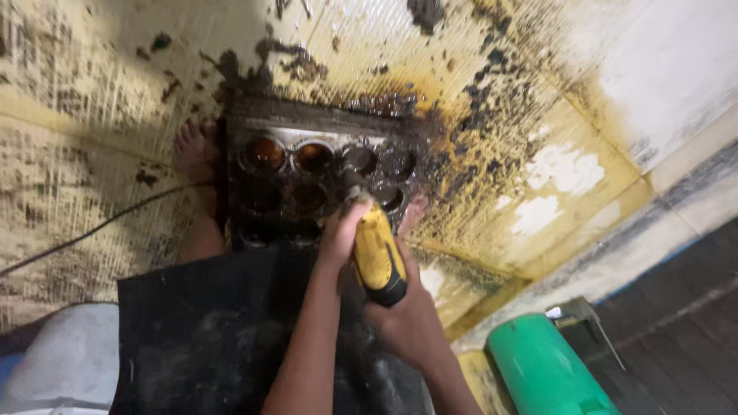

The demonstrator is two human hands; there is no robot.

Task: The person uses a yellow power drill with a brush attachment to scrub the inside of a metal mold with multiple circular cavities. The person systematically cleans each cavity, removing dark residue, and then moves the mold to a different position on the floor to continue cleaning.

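While both hands, left hand [342, 234] and right hand [407, 319], clamp the yellow power tool [377, 257], its tip meets the grimy metal block [307, 180] at 12 o'clock. A green cylinder [542, 369] lies at 4 o'clock.

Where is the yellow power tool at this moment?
In the head view, the yellow handheld power tool sits centre frame, gripped by both hands, its tip on the dark metal tray of round cups, with the green cylinder lower right.

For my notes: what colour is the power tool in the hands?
Yellow power tool with a black end, head view.
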